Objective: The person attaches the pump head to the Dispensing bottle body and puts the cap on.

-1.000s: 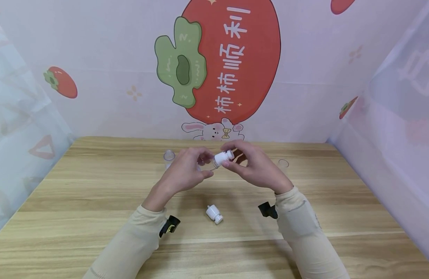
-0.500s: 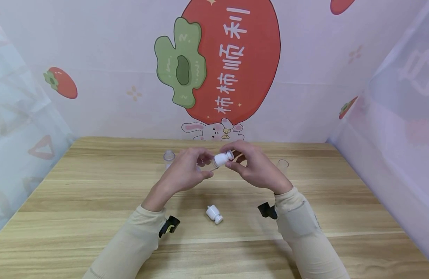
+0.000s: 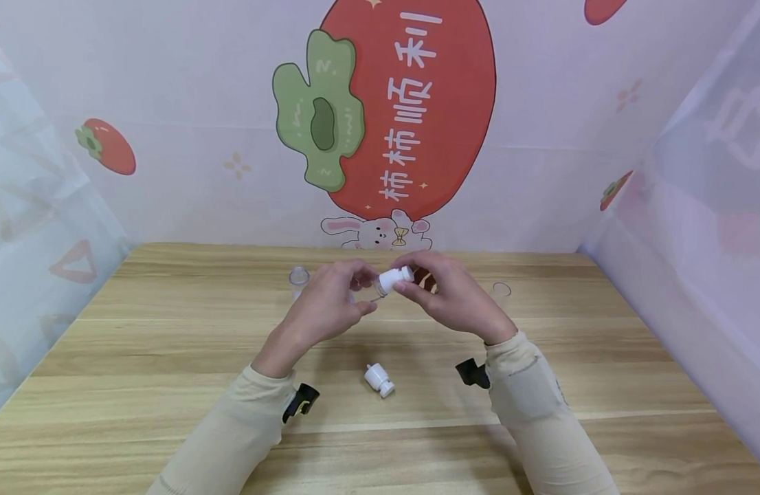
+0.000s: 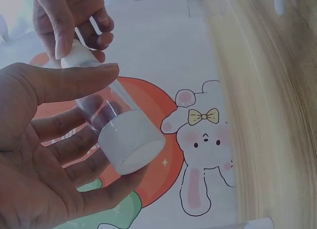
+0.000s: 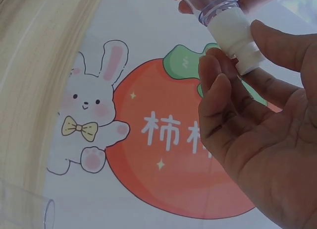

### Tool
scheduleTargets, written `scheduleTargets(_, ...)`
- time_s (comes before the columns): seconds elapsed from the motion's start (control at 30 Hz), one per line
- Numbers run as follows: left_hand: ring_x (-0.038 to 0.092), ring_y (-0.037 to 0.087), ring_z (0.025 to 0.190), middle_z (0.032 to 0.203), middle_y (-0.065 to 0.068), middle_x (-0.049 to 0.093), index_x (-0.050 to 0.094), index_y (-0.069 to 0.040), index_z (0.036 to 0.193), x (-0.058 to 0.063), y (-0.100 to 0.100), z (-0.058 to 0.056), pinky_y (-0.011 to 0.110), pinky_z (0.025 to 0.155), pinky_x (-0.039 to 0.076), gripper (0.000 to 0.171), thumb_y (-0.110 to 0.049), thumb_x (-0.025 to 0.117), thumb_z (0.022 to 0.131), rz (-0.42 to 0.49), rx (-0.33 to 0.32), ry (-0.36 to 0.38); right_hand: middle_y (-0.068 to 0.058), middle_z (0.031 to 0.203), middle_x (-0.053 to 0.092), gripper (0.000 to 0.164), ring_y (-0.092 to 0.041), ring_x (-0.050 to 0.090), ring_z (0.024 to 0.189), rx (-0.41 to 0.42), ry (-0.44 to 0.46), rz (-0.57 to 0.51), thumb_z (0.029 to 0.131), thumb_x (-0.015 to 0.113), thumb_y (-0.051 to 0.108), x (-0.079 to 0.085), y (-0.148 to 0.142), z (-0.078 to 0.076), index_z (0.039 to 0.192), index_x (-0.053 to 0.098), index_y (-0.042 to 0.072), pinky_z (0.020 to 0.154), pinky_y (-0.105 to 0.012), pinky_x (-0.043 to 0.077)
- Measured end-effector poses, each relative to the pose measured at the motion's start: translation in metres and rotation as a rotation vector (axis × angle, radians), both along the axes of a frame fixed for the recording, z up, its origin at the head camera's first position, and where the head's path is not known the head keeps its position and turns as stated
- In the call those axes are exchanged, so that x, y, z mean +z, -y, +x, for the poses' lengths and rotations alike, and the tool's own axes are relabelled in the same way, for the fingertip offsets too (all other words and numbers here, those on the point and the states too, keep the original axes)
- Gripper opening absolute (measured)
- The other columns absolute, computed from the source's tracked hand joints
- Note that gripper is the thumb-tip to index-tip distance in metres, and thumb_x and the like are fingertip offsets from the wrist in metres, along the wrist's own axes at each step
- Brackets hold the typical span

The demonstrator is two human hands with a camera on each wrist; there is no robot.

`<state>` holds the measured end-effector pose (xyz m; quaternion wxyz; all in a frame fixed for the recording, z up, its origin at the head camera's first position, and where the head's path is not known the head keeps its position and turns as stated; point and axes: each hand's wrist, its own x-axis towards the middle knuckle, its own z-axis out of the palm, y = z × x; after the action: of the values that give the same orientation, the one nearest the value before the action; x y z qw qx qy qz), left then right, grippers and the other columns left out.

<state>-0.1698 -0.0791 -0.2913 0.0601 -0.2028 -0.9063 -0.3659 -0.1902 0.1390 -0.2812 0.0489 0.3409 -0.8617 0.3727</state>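
Observation:
Above the table, my left hand [image 3: 324,302] holds a clear bottle [image 4: 106,102] with a white base [image 4: 132,141], its thumb on one side and its fingers curled round the other. The bottle lies tilted, its neck toward the right. A white pump head [image 5: 233,33] sits at the clear neck; whether it is fully seated I cannot tell. My right hand [image 3: 451,295] pinches this pump head between thumb and fingers. A second white pump head [image 3: 378,380] lies on its side on the table below the hands.
Behind the left hand stands a clear container [image 3: 299,277], partly hidden. A clear, open-rimmed cylinder [image 3: 501,291] is on the table beyond the right hand. A printed cloth wall [image 3: 188,199] rises at the wooden table's [image 3: 170,330] back edge.
The right thumb and fingers shift slightly on the pump head, which appears to have turned a little. The left hand keeps the bottle nearly still, and the things on the table have not moved.

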Motion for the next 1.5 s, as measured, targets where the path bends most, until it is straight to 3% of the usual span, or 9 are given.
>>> scheduleTargets(0.5,0.063,0.024,0.093,0.102,0.006,0.072,0.072,-0.006,0.110,-0.0009,-0.0032,-0.0002,0.041,0.083,0.055,0.036,-0.005,0.087,0.078,-0.031,0.045,-0.083,0.003,0.084,0.064,0.015,-0.018,0.057,0.078,-0.088,0.041,0.032,0.099,0.068,0.026,-0.0013,0.0027,-0.0009,0.105,0.070,0.013,0.071,-0.035,0.052)
scheduleTargets(0.73,0.064,0.024,0.093,0.101,0.006,0.071,0.072,-0.006,0.112,-0.0006,-0.0024,-0.0002,0.040,0.083,0.055,0.037,-0.005,0.087,0.078,-0.010,0.037,-0.072,0.003,0.088,0.064,0.021,-0.018,0.058,0.080,-0.102,0.051,0.034,0.099,0.067,0.029,-0.0009,0.0028,0.0003,0.112,0.068,0.013,0.072,-0.036,0.052)
scheduleTargets(1.2,0.065,0.022,0.092,0.102,0.006,0.071,0.071,-0.004,0.115,-0.0027,0.0027,-0.0031,0.040,0.085,0.055,0.036,-0.007,0.085,0.081,0.046,-0.028,-0.032,-0.001,0.109,0.065,0.037,-0.019,0.063,0.094,-0.019,0.024,0.001,0.094,0.074,0.014,-0.0006,-0.0015,0.0003,0.128,0.061,0.007,0.083,-0.039,0.055)
scheduleTargets(1.5,0.066,0.022,0.095,0.105,0.007,0.071,0.070,-0.002,0.119,-0.0009,0.0044,-0.0031,0.043,0.088,0.055,0.037,-0.006,0.082,0.084,0.061,-0.072,0.008,-0.001,0.111,0.065,0.033,-0.022,0.063,0.096,0.012,-0.003,-0.011,0.094,0.072,0.005,-0.0006,-0.0027,-0.0005,0.125,0.062,0.006,0.085,-0.041,0.055)
